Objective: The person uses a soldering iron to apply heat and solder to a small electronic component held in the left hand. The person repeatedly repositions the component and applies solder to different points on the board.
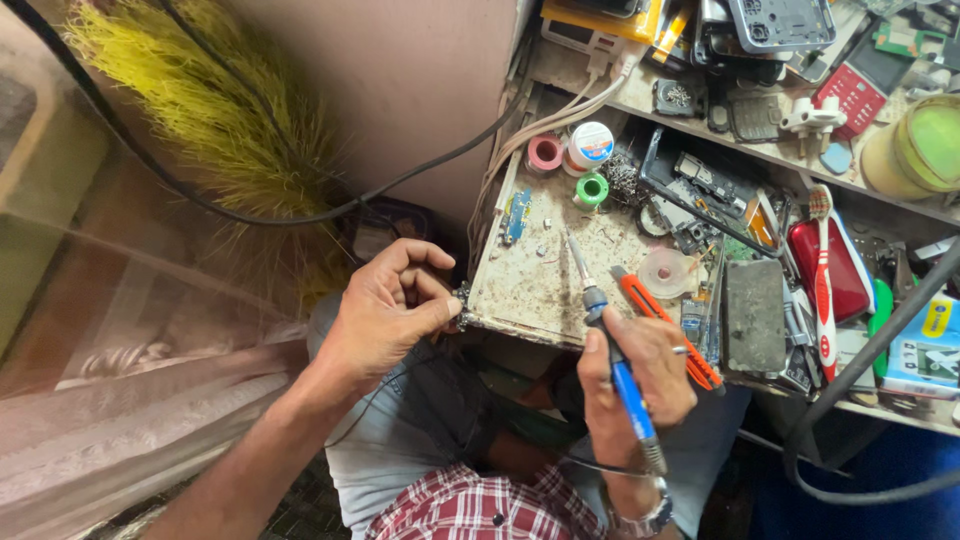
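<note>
My right hand [640, 385] grips a blue-handled soldering iron [612, 350] whose metal tip points up over the stained white work board [540, 275]. My left hand [390, 305] pinches a tiny dark part [463, 300] at the board's left corner, thumb and forefinger closed on it. An orange utility knife [660, 320] lies just right of the iron, partly under my right hand. A small blue circuit strip [516, 215] rests on the board's upper left.
Solder and tape rolls [570, 152] stand at the board's far edge. Phone parts, a dark phone [755, 315] and a red toothbrush [822, 280] crowd the right. Black cables [300, 215] cross a yellow broom [215, 120] on the left. Shelf above holds more parts.
</note>
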